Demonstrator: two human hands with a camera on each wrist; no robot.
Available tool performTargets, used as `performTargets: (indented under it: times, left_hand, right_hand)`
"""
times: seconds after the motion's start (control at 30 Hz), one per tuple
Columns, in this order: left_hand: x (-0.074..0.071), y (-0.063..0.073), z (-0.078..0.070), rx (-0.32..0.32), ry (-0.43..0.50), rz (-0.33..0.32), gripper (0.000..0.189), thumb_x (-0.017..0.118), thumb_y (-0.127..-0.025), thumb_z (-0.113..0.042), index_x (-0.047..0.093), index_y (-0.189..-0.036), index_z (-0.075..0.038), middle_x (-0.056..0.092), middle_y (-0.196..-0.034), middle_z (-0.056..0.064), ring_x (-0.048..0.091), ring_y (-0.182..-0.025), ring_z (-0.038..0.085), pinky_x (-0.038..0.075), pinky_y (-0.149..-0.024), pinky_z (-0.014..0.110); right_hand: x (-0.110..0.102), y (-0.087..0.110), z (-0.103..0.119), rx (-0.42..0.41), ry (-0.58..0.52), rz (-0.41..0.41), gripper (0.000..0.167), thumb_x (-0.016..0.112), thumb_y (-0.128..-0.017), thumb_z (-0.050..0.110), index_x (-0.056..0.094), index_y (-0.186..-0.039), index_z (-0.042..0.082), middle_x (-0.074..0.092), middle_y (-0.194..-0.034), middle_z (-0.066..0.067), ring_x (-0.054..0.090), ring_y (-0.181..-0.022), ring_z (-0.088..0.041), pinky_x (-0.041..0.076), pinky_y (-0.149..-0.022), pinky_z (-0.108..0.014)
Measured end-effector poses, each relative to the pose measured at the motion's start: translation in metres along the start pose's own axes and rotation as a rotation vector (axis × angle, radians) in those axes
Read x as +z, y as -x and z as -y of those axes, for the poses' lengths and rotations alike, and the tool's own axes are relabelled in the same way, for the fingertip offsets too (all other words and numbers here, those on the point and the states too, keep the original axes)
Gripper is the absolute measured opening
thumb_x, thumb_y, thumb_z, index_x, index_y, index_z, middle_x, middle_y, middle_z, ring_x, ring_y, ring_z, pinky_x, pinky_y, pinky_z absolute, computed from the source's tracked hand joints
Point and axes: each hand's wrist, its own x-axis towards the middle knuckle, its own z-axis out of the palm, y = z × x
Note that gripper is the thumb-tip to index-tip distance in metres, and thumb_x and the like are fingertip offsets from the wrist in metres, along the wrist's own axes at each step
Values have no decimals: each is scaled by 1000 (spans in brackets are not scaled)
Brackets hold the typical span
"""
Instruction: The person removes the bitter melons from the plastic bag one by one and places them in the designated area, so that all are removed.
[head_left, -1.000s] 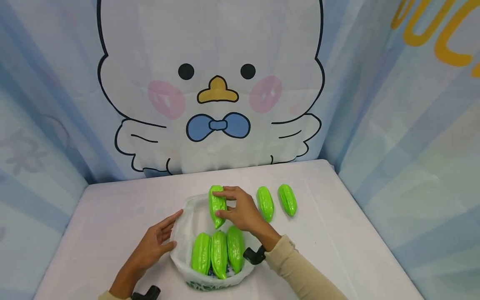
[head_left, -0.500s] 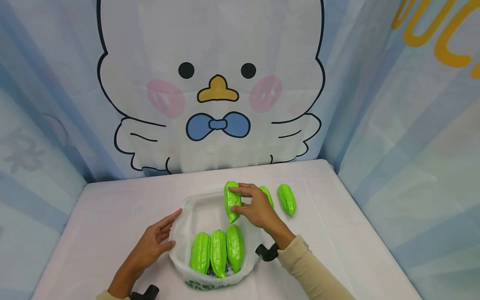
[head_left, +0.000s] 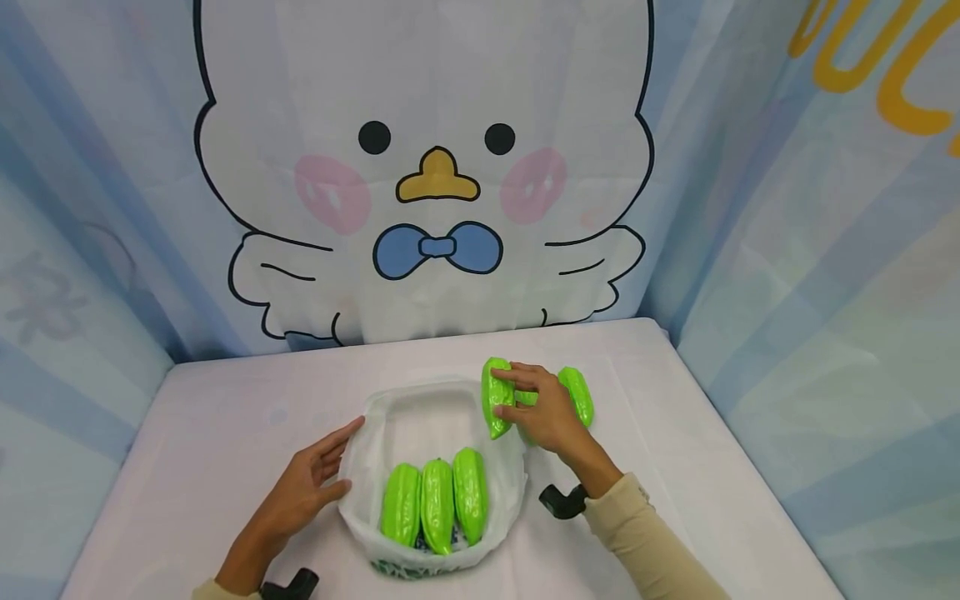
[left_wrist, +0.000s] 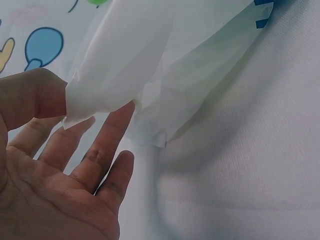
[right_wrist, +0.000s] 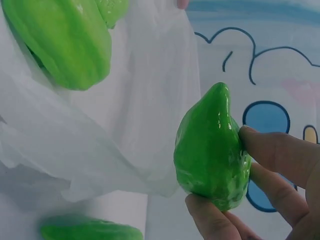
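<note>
In my right hand point(head_left: 553, 417) I pinch a glossy green bitter melon point(right_wrist: 210, 150) between thumb and fingers, above the right rim of a white plastic bag point(head_left: 508, 467). The bag stands open with its rim spread wide. Inside it, three more bitter melons point(head_left: 437, 504) lie side by side near the front. My left hand point(head_left: 303, 487) rests against the bag's left side, fingers spread and fairly straight. In the left wrist view, those fingertips touch the thin white plastic.
Two bitter melons lie on the white-covered table point(head_left: 675, 467) behind my right hand; the farther bitter melon point(head_left: 577, 393) shows better, the nearer is mostly hidden. Printed cloth curtains point(head_left: 435, 300) hang behind the table and on both sides.
My right hand has moved right with the bitter melon, from above the inside of the bag to its right rim. The left hand and bag have stayed nearly still.
</note>
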Motion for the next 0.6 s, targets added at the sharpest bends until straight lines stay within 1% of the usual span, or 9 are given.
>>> performTargets:
  times: [0.1, 0.17, 0.33, 0.43, 0.47, 0.6]
  left_hand:
    - [0, 0, 1, 6, 7, 12, 85, 76, -95, -8, 34, -168, -18, 37, -171, 14, 45, -152, 40, 49, -111, 18]
    - [1, 1, 1, 2, 16, 16, 86, 76, -94, -7, 34, -168, -18, 37, -171, 15, 45, -152, 41, 49, -110, 17]
    - [1, 1, 0, -15, 15, 10, 86, 74, -93, -3, 35, -168, -19, 37, -171, 13, 43, -154, 41, 50, -118, 34]
    - [1, 1, -1, -9, 7, 10, 86, 74, -93, -3, 35, -168, -19, 37, -172, 13, 43, -154, 41, 48, -120, 38]
    - [0, 1, -1, -7, 7, 10, 86, 73, -93, -3, 34, -168, -18, 37, -172, 13, 42, -154, 41, 48, -119, 37]
    - [-1, 1, -2, -9, 18, 12, 86, 72, -93, -1, 34, -168, -18, 36, -172, 13, 41, -155, 40, 48, -116, 25]
  right_hand:
    - [-9, 1, -4, 2, 12, -8, 57, 88, -87, 11, 72, -141, 23, 49, -163, -11, 62, -136, -40, 64, -97, -43]
    - [-14, 2, -8, 15, 13, -13, 57, 87, -87, 11, 71, -141, 24, 48, -164, -10, 61, -137, -40, 64, -97, -44]
    - [-27, 2, -13, 49, 25, -37, 58, 85, -89, 11, 70, -143, 25, 47, -165, -7, 59, -141, -39, 62, -101, -46]
    - [-36, 1, -14, 70, 40, -53, 59, 85, -89, 11, 69, -144, 25, 47, -166, -7, 58, -142, -38, 59, -106, -49]
    - [-39, 1, -15, 75, 47, -59, 59, 84, -89, 11, 69, -144, 25, 47, -166, -7, 58, -142, -38, 58, -108, -50]
    - [-50, 0, -19, 81, 52, -76, 60, 84, -89, 10, 68, -146, 24, 47, -166, -8, 59, -141, -38, 52, -114, -54]
